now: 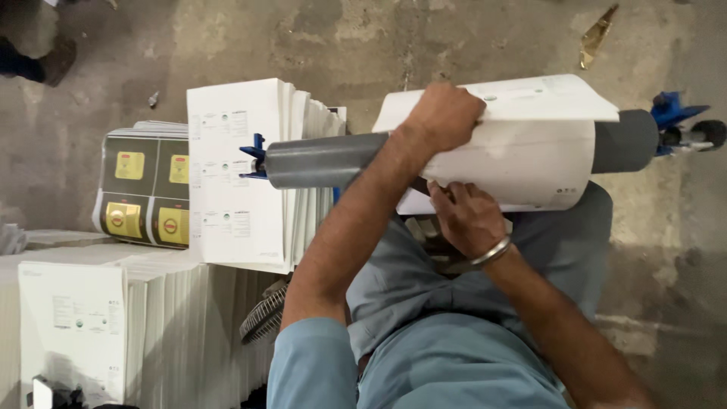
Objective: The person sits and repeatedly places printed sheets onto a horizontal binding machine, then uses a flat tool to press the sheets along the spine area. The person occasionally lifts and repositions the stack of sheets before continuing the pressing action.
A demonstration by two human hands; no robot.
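Observation:
A grey pipe [326, 160] lies across the view on blue end fittings [670, 110]. A bundle of white sheets [530, 151] is curled around its right half. My left hand [443, 115] reaches over from the lower left and clamps down on the top left edge of the bundle. My right hand [463, 216], with a metal bangle on its wrist, grips the bundle's lower edge from beneath the pipe. Both hands are closed on the paper. My lap, in grey-blue trousers [454, 348], is under the pipe.
A stack of white printed sheets [235, 174] stands behind the pipe's left end. Dark sheets with yellow labels [148, 189] lie beside it. More white stacks [113, 318] fill the lower left. A fan grille [265, 314], another person's shoe [57, 60] and a gold scrap [597, 34] rest on the concrete floor.

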